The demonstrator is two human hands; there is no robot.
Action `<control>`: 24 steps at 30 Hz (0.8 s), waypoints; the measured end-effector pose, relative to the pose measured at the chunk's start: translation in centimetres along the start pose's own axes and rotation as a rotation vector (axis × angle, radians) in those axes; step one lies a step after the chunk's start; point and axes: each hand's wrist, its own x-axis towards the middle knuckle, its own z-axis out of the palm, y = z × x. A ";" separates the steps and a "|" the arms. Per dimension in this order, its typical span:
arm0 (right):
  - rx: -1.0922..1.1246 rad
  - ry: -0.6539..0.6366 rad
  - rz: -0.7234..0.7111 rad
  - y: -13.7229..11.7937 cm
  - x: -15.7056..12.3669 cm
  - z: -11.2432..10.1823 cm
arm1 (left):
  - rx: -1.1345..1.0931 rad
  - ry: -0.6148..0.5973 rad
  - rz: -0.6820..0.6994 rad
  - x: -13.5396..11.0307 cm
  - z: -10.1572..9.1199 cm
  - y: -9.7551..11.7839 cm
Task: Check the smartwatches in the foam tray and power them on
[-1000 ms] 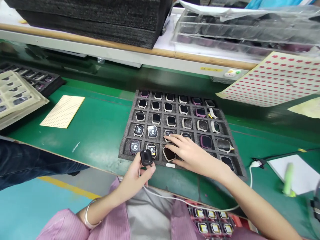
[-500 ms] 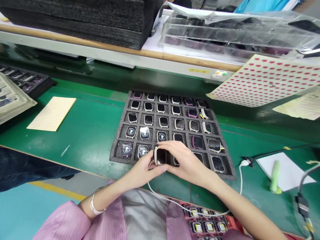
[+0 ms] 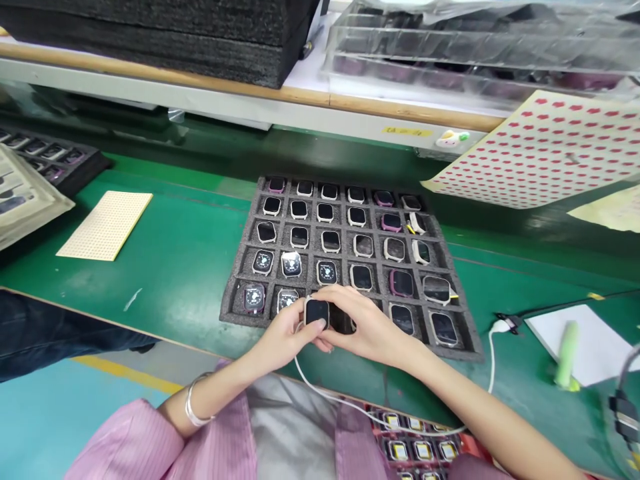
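A smartwatch body [image 3: 317, 312] with a dark screen and a pale frame is held between my two hands over the front row of a grey foam tray [image 3: 273, 319]. My left hand [image 3: 287, 333] grips its left side, thumb across the lower screen. The fingers of my right hand [image 3: 363, 323] curl round its top and right side. A white cable [image 3: 320, 392] runs out from beneath my left hand; where it ends there is hidden. Several watches around it sit in the tray's compartments, and a few at the lower left, such as one lit watch [image 3: 255, 297], show dials.
A red tray [image 3: 417, 451] of watch parts lies below the table edge. At the right are white paper [image 3: 595, 343], a green marker-like stick [image 3: 567, 355] and a cable connector [image 3: 505, 324]. A sticker sheet [image 3: 550, 150] hangs from the shelf [image 3: 300, 110]; a yellowish sheet [image 3: 106, 225] lies left.
The watch in my hands has turned to face up more squarely and shifted slightly left. My left thumb now rests on its screen. The camera view has moved a little.
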 end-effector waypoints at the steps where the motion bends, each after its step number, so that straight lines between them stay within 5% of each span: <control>1: 0.018 0.001 0.000 0.0 0.0 0.0 | -0.015 -0.001 -0.001 0.0 0.0 0.0; 24: 0.093 -0.020 0.032 -0.3 -0.1 0.2 | -0.018 0.009 -0.047 -0.1 0.0 0.4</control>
